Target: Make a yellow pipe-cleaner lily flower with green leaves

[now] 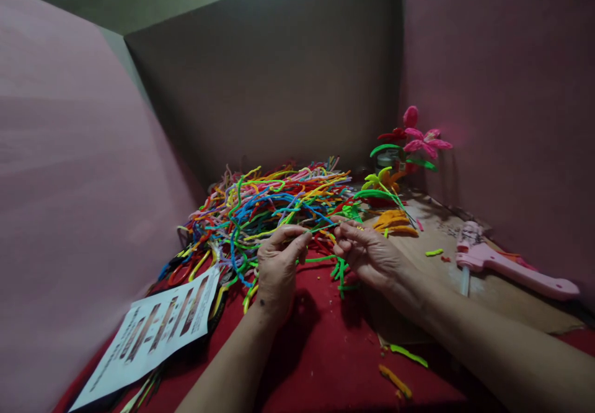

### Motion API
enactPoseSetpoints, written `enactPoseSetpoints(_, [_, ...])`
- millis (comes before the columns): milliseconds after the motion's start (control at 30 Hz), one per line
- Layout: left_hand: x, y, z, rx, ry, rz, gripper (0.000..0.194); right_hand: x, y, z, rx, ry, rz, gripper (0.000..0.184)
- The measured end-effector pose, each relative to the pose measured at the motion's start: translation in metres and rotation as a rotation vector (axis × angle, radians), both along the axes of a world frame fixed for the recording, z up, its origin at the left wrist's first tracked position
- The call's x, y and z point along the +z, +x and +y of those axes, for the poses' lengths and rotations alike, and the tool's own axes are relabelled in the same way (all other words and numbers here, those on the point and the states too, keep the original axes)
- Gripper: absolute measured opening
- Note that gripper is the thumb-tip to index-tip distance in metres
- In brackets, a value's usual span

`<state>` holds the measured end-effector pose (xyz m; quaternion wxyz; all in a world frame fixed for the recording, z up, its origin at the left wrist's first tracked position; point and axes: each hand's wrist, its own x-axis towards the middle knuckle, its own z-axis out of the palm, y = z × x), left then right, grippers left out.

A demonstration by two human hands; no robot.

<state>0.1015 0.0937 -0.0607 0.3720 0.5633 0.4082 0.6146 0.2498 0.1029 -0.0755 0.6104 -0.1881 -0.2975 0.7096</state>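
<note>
My left hand [280, 270] pinches one end of a thin green pipe cleaner [321, 227] between thumb and forefinger. The other end runs to my right hand [372, 257], whose fingers are closed on it. It is held nearly level above the red cloth, in front of a big tangled pile of many-coloured pipe cleaners [264, 199]. Short green pieces [341, 275] lie below my right hand. Just beyond that hand are bent orange pipe cleaner pieces [393, 221] and a yellow-green flower [380, 179]. What the right fingertips cover is hidden.
A pink glue gun [515, 267] lies on a cardboard sheet [425, 314] at right. Pink pipe cleaner flowers [425, 142] stand behind it. A printed paper [155, 332] lies at left on the red cloth [325, 369]. Pink walls rise on both sides; scraps lie near the front.
</note>
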Motion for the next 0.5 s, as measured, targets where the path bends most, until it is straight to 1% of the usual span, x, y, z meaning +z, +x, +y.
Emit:
enactPoseSetpoints(67, [0.001,0.001,-0.003,0.011,0.067,0.113,0.004,0.001,0.000,0.000,-0.006,-0.031,0.034,0.017])
enactPoseSetpoints(133, [0.003,-0.001,-0.003,0.015,0.128,0.217,0.006,0.002,0.000,0.001,-0.045,-0.011,0.002,0.016])
enactPoseSetpoints(200, [0.006,-0.004,-0.002,-0.008,0.119,0.278,0.009,0.001,0.001,0.001,-0.080,0.033,-0.064,0.015])
enactPoseSetpoints(267, [0.008,-0.007,0.000,-0.075,-0.007,0.256,0.010,0.001,0.002,0.000,-0.099,0.064,-0.128,0.014])
enactPoseSetpoints(367, [0.010,-0.013,0.003,-0.249,-0.250,0.163,0.007,0.002,0.002,-0.002,-0.114,0.086,-0.223,0.016])
enactPoseSetpoints(433, [0.011,-0.016,0.005,-0.390,-0.349,0.111,0.007,0.002,0.002,-0.002,-0.096,0.087,-0.264,0.018])
enactPoseSetpoints(500, [0.011,-0.018,0.006,-0.489,-0.405,0.079,0.009,0.003,0.002,-0.002,-0.046,0.073,-0.272,0.017])
